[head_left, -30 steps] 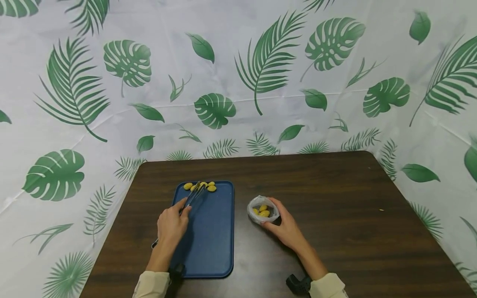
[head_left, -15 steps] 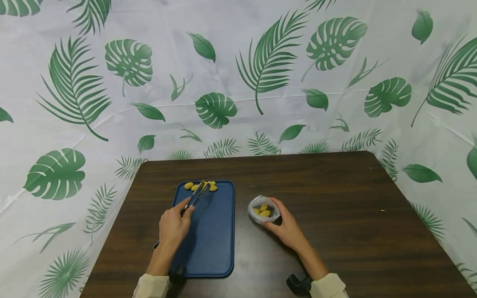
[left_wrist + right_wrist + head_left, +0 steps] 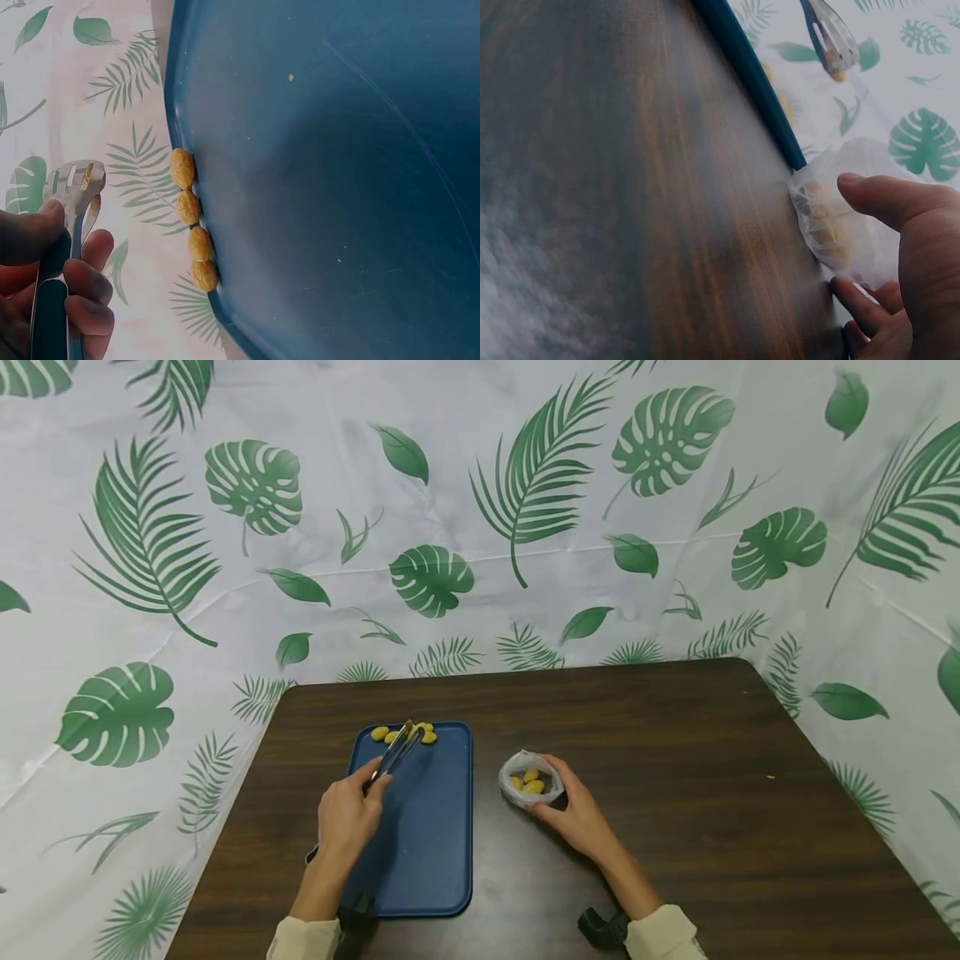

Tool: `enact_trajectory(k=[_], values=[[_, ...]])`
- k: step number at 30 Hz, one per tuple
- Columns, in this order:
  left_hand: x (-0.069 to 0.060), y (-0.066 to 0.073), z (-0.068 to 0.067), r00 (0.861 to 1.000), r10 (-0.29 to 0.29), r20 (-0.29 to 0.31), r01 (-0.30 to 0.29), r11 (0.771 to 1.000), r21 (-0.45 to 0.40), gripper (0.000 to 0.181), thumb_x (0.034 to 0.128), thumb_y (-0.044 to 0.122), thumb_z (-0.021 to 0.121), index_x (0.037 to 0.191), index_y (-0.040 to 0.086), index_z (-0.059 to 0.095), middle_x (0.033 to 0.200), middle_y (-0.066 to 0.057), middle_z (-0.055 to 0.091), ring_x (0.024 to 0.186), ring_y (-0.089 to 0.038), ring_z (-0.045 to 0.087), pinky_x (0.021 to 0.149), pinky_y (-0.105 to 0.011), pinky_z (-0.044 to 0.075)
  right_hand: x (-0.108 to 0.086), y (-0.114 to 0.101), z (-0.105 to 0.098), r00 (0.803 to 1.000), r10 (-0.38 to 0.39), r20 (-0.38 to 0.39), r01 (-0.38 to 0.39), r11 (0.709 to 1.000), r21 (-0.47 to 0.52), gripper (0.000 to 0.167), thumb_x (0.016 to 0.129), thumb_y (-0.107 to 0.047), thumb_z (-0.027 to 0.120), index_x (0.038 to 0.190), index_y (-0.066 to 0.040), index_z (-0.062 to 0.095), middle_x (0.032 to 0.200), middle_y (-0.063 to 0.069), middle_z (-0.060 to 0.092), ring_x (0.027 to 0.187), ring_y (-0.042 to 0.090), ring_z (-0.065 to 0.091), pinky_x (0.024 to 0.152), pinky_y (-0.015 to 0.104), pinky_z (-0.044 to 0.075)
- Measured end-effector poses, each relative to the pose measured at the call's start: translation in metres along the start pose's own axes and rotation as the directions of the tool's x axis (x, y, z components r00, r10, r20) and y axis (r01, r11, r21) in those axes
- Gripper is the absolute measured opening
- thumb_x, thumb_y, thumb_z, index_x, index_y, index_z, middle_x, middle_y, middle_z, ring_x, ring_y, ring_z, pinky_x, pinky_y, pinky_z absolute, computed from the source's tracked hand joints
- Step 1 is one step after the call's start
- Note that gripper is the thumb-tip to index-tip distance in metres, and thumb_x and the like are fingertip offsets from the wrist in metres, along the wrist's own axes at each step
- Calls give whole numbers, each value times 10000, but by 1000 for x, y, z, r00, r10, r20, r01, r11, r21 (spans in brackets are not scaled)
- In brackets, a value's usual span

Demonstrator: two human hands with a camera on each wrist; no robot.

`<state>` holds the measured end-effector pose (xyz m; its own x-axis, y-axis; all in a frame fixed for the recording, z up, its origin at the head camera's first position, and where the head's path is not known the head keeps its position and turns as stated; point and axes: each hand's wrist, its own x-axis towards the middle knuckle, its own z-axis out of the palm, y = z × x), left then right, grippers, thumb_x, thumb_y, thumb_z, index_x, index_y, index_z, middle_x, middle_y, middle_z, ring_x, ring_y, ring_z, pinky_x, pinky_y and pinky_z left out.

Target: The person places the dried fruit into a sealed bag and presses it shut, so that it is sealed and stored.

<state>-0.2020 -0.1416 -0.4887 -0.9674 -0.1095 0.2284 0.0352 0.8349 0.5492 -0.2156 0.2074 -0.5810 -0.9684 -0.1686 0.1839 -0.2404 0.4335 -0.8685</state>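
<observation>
My left hand (image 3: 348,814) grips metal tongs (image 3: 69,196) with slotted heads, thumb on one arm and fingers curled round the other. A yellow-brown piece shows through the slots, between the tong heads. Beneath them, several small oval yellow pieces (image 3: 200,244) lie in a row along the far edge of a blue tray (image 3: 423,835); their exact kind cannot be told. My right hand (image 3: 581,818) holds a translucent plastic bag (image 3: 870,240), thumb on one side and fingers on the other. Inside the bag's round opening lie a few yellow pieces (image 3: 532,787).
Tray and bag stand on a dark wood-grain table (image 3: 675,735), the bag to the right of the tray. A tiny pale crumb (image 3: 771,777) lies on the right side of the table. Behind hangs a white leaf-print cloth (image 3: 480,493).
My left hand has raised the tongs slightly and shifted them a little to the right, off the row of pieces. My right hand and the bag have stayed in place.
</observation>
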Motion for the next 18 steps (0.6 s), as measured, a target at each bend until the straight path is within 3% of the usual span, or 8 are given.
enact_trajectory(k=[2, 9, 18], values=[[-1, 1, -1, 1000, 3, 2, -3, 1000, 0, 375, 992, 231, 698, 1327, 62, 704, 928, -148, 787, 658, -207, 566, 650, -359, 414, 0, -1, 0, 1000, 7, 1, -7, 1000, 2, 753, 856, -235, 846, 1509, -244, 471, 1456, 59, 575, 1331, 283, 545, 1097, 579, 402], [-5, 4, -1, 1000, -1, 10, 1, 1000, -22, 364, 993, 239, 700, 1315, 71, 714, 880, -123, 777, 632, -191, 522, 649, -336, 383, -1, -4, -1, 1000, 7, 2, -7, 1000, -11, 767, 861, -249, 844, 1524, -241, 459, 1472, 75, 569, 1333, 311, 550, 1083, 596, 407], [-6, 5, -2, 999, 41, 11, -40, 999, -32, 339, 987, 211, 709, 1300, 85, 724, 847, -100, 765, 606, -168, 500, 620, -330, 377, -1, -4, -1, 1000, 22, 14, -22, 1000, -8, 761, 875, -250, 831, 1532, -227, 447, 1486, 91, 552, 1353, 324, 533, 1093, 609, 399]])
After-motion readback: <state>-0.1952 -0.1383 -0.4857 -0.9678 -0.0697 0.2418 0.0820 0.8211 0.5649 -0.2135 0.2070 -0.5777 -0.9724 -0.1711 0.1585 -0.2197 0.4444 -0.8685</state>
